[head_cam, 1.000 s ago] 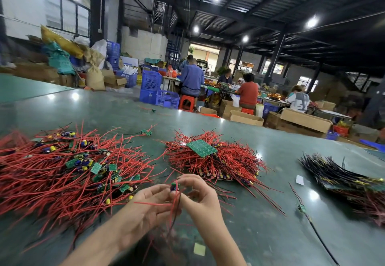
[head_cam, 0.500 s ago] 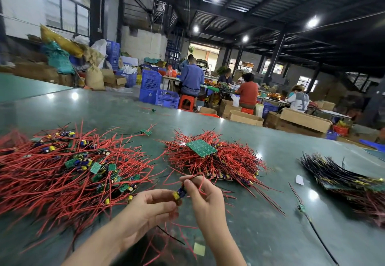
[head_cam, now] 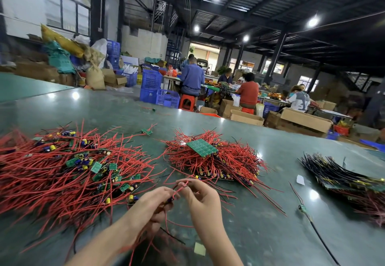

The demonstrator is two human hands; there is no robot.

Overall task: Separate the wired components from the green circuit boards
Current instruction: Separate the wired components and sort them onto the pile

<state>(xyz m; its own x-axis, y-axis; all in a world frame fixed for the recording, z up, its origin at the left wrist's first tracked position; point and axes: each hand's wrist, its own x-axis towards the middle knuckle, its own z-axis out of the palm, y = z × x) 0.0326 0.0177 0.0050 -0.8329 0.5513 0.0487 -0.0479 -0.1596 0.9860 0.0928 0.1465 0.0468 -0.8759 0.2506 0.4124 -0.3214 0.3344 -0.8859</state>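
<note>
Along the left side of the bench [head_cam: 260,230] a wide heap of red wires [head_cam: 52,178] spreads almost to the near edge, with small green boards [head_cam: 96,167] and yellow and blue capacitors mixed through its middle. A lone little board on a wire [head_cam: 147,132] lies just past the heap toward the far edge. At the near edge, between the heaps, the left hand [head_cam: 154,205] has its fingers curled round a small wired part [head_cam: 169,199] with a blue and yellow body, and loose red wires trail under the wrist. The right hand [head_cam: 201,198], touching it, pinches a red wire [head_cam: 181,186] from that same part between thumb and forefinger. Behind the hands sits a second red heap [head_cam: 218,161] with a larger green board [head_cam: 202,147] lying flat on top, tilted toward the viewer. A pale square scrap [head_cam: 200,248] lies near the right forearm. Bare bench opens to the right of the hands, crossed only by a single part with a long black lead [head_cam: 312,222] and a white paper bit [head_cam: 300,180]. At the right edge a stack of black wired boards [head_cam: 341,176] runs out of view. Beyond the far edge people [head_cam: 192,78] sit on stools among blue crates [head_cam: 160,93] and cardboard boxes [head_cam: 306,121]. No writing can be read anywhere.
</note>
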